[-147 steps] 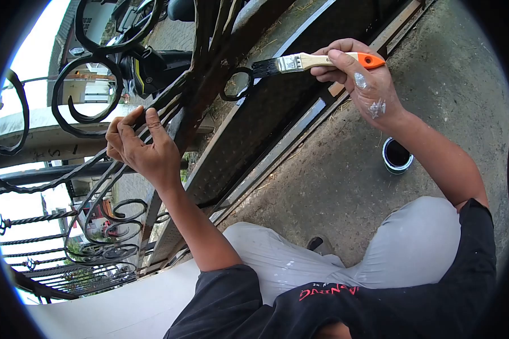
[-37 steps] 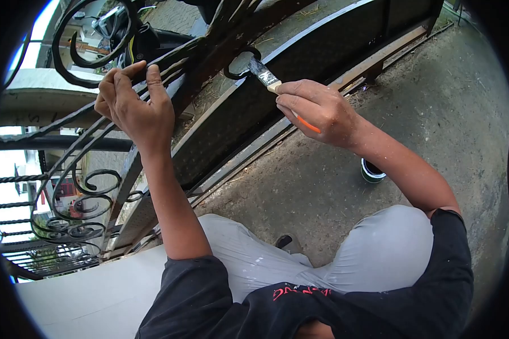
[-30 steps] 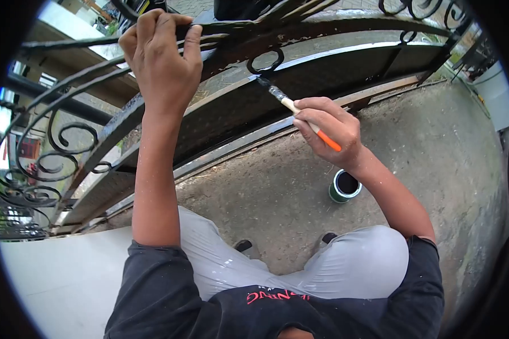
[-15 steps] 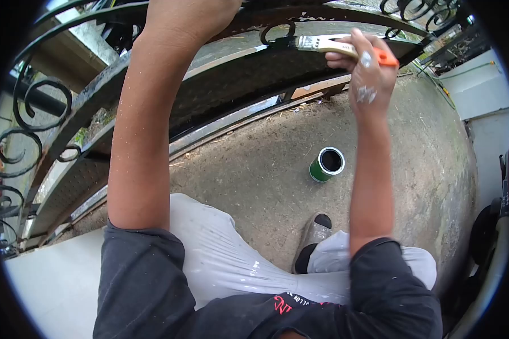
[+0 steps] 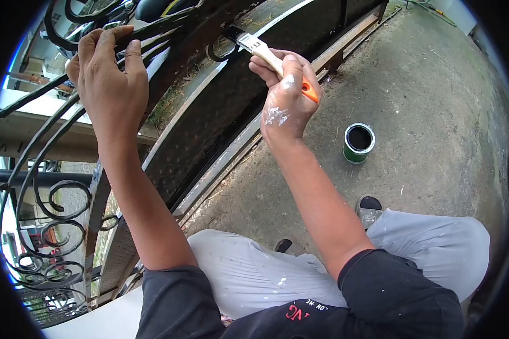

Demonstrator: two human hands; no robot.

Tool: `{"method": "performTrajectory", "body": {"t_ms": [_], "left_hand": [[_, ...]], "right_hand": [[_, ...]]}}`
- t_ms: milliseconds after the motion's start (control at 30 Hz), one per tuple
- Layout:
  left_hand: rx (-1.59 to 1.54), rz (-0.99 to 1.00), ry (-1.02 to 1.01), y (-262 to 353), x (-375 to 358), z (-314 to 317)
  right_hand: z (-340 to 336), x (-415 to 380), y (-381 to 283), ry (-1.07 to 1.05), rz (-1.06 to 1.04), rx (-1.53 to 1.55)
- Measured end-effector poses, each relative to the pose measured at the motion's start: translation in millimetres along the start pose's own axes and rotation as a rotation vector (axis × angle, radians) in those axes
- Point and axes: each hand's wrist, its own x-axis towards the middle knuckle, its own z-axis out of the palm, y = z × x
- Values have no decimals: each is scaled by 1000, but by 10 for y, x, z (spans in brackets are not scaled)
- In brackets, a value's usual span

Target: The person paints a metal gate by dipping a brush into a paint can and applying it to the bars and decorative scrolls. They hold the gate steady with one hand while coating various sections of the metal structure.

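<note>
My right hand (image 5: pixel 291 96), marked with white paint, is closed round the pale handle of a paintbrush (image 5: pixel 268 55) with an orange end. The brush's dark bristles meet the rusty brown rail of a metal gate (image 5: pixel 181 70), just above a small black scroll (image 5: pixel 220 55). At upper left, my left hand (image 5: pixel 112 85) has its fingers hooked over the gate's black bars, thumb on the near side. On the concrete to the right of my right forearm stands a green paint can (image 5: pixel 356 156), lidless, with dark paint inside.
Black wrought-iron scrolls (image 5: pixel 59 195) fill the left side. A dark lower panel (image 5: pixel 209 127) of the gate slants across in front of me. My sandalled foot (image 5: pixel 370 210) is on the concrete floor (image 5: pixel 435 124) below the can. A hose (image 5: pixel 435 11) lies at the far right.
The view has swung left. My left hand, cut off at the top before, now shows on the bars. The brush has shifted left along the gate, its bristles now at the rail beside a scroll.
</note>
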Motion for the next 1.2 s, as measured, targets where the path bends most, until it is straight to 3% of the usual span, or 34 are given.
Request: {"method": "performTrajectory", "body": {"t_ms": [100,200,367,467,533,667,767,867,1000,1100,1167,1200], "left_hand": [[-4,16,-6,-2,-13,12],[14,26,1,-15,0,16],[23,-8,15,59,-13,-20],[13,1,34,35,-24,-14],[27,6,25,33,-15,-19],[7,-17,-12,34,-20,-46],[28,-8,-18,0,-10,-47],[18,-22,-15,10,-12,-37],[1,-44,-27,35,-9,-67],[0,-17,-8,50,-24,-74],[-512,-125,12,-259,7,-4],[-598,-167,-16,-280,42,-40]], "right_hand": [[21,-55,59,-101,16,56],[-84,-144,107,-237,15,-82],[-206,-101,-50,-216,-161,-150],[-39,-135,19,-264,-180,-94],[-102,-224,164,-385,-132,-260],[-234,-310,112,-331,-235,-204],[-109,-154,32,-373,-502,-327],[-203,11,194,-403,-571,-515],[-299,-87,71,-409,-453,-400],[-189,-59,81,-439,-544,-382],[-255,14,176,-455,-491,-442],[-281,51,197,-461,-468,-472]]}}
